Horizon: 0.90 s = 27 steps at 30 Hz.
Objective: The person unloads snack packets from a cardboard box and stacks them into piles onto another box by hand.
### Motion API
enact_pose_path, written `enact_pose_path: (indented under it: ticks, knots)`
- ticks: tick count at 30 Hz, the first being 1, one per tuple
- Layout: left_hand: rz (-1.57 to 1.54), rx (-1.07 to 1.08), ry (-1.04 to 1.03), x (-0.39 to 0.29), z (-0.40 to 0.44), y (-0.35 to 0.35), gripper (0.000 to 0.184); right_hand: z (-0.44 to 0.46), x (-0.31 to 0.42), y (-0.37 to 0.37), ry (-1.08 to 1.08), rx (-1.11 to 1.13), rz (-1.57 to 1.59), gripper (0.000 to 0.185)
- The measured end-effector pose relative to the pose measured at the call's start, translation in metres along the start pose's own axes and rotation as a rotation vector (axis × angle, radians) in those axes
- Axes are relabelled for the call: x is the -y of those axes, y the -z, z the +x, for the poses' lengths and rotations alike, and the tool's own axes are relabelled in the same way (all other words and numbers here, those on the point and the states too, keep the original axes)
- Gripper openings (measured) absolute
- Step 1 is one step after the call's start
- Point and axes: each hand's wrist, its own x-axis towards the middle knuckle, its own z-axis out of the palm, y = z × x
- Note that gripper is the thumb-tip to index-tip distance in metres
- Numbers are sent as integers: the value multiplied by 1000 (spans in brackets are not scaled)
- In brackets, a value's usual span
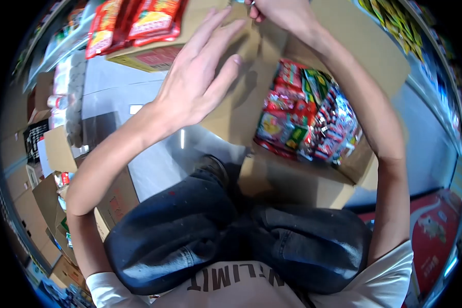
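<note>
My left hand [197,77] is stretched out flat with the fingers apart, over a brown cardboard surface [236,115]; whether it touches the cardboard I cannot tell. At the top edge my right hand [285,13] is closed, its fingers pinched on something small and partly out of view. Below my right forearm an open cardboard box [362,167] holds shiny candy packets [308,110] in red, green and silver. Left of my left hand, red snack packets [156,20] lie in piles on another carton [156,57].
My bent legs in dark jeans [174,226] are close to the open box. Opened cartons [59,149] stand along the left, with shelving at both sides. A red printed box [436,236] lies at the lower right. Yellow-green packets [395,25] are at the upper right.
</note>
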Motion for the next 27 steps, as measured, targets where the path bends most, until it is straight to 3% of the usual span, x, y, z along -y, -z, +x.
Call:
enact_pose_path:
  ticks: [2, 5, 6, 7, 9, 11, 14, 16, 17, 19, 21, 25, 26, 27]
  knots:
    - [-220, 166, -83, -21, 5, -15, 48, -20, -38, 26, -111, 162, 46, 26]
    - [-362, 483, -53, -35, -3, -61, 43, -73, -112, 61, -35, 492, -442, 14]
    - [-367, 588, -45, -37, -4, -74, 41, -103, -150, 67, 238, 483, -497, 16]
    - [-369, 692, -37, -38, -3, -86, 40, -126, -151, 67, -217, 724, -722, 21]
    - [-391, 815, -17, -39, -4, -105, 38, -174, -180, 71, -298, 968, -790, 34]
    - [-431, 853, 5, -38, -5, -117, 37, -217, -209, 71, -237, 889, -755, 34]
    - [-353, 677, 91, -43, -5, -124, 49, -209, -181, 88, -192, 834, -593, 35]
    - [-237, 549, -37, -49, -3, -127, 59, -185, -163, 100, -217, 764, -482, 34]
    - [-211, 486, -81, -51, 0, -127, 63, -173, -150, 111, -80, 677, -462, 33]
    - [-187, 360, -145, -56, 6, -130, 70, -156, -105, 121, -489, 461, -36, 39]
    - [-328, 309, -76, -57, 12, -127, 69, -142, -72, 125, -573, 330, 283, 32]
    - [-861, 299, 327, -44, 22, -105, 51, -115, -45, 128, -852, 104, 761, 28]
    - [-994, 282, 442, -41, 23, -99, 45, -109, -38, 127, -856, 122, 743, 22]
    - [-923, 265, 514, -47, 27, -84, 37, -103, -29, 124, -860, 140, 723, 21]
